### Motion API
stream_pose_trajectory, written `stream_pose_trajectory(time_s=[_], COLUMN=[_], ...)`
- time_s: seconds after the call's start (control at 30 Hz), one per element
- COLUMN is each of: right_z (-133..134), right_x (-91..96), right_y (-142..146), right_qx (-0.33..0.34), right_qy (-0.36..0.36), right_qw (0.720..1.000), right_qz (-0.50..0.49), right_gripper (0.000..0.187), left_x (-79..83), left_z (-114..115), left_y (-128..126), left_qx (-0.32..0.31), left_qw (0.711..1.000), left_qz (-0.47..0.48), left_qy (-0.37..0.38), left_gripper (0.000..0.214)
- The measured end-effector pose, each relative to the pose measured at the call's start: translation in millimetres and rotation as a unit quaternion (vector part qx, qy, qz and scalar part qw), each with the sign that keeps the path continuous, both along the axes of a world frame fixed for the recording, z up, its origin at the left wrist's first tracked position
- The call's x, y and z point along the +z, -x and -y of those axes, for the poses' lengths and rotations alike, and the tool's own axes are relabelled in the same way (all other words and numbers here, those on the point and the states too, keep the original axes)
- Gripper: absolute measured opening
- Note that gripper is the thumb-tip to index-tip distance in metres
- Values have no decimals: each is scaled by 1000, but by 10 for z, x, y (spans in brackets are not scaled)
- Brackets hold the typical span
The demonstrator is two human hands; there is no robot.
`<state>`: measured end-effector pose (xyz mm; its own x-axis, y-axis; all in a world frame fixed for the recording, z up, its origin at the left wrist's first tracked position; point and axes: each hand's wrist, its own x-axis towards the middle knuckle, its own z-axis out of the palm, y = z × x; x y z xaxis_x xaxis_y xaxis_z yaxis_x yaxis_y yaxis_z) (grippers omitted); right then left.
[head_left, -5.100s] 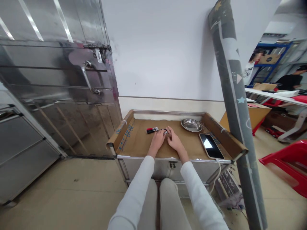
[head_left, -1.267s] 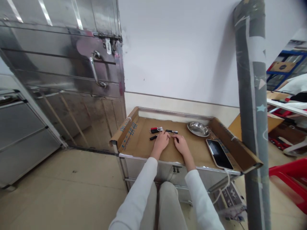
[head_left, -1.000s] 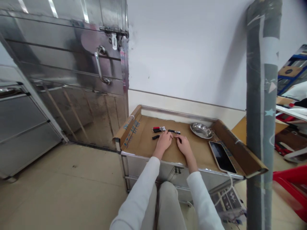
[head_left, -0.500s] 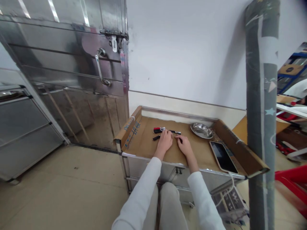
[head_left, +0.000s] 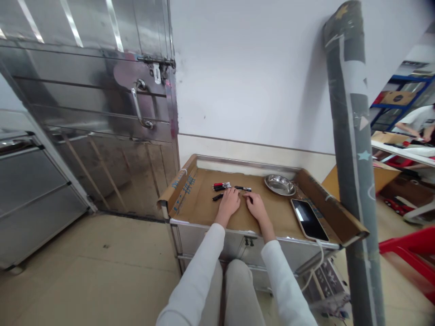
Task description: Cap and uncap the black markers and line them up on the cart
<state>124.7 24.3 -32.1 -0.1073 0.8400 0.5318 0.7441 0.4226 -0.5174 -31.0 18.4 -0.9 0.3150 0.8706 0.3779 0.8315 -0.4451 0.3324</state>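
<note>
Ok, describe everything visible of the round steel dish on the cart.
The shallow round steel dish is shiny, with a wide flat rim. It sits upright on the brown cardboard lining of the metal cart, toward the far right corner, beyond the black-screened phone and right of the black pen. Neither hand touches it; the right hand lies nearest.

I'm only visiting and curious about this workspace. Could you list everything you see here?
Pens: small bunch, red and black, far middle of the cart.
Single pen: one, black, right of the bunch.
Short piece: one, black, near the bunch.
Dish: one, steel, far right.
Phone: one, dark, right edge.
Cart: one, steel, cardboard-lined.
Rolled mat: one, grey, leaning on the wall at right.
Door: one, steel, left.
Other person: one, white top, far right.
Left hand: on cardboard beside the short piece.
Right hand: on cardboard near the single pen.
</note>
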Motion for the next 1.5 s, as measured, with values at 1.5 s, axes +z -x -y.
stream_pose_trajectory(time_s=[1.5], right_z=[59], right_x=[28], right_y=[62], right_qx=[-31], right_qy=[14], right_qw=[994], right_qz=[109], right_gripper=[40], left_x=[-80], left_z=[-40], left_y=[3], left_qx=[-45], left_qw=[999], left_qz=[-18], left_qy=[-7], left_gripper=[41])
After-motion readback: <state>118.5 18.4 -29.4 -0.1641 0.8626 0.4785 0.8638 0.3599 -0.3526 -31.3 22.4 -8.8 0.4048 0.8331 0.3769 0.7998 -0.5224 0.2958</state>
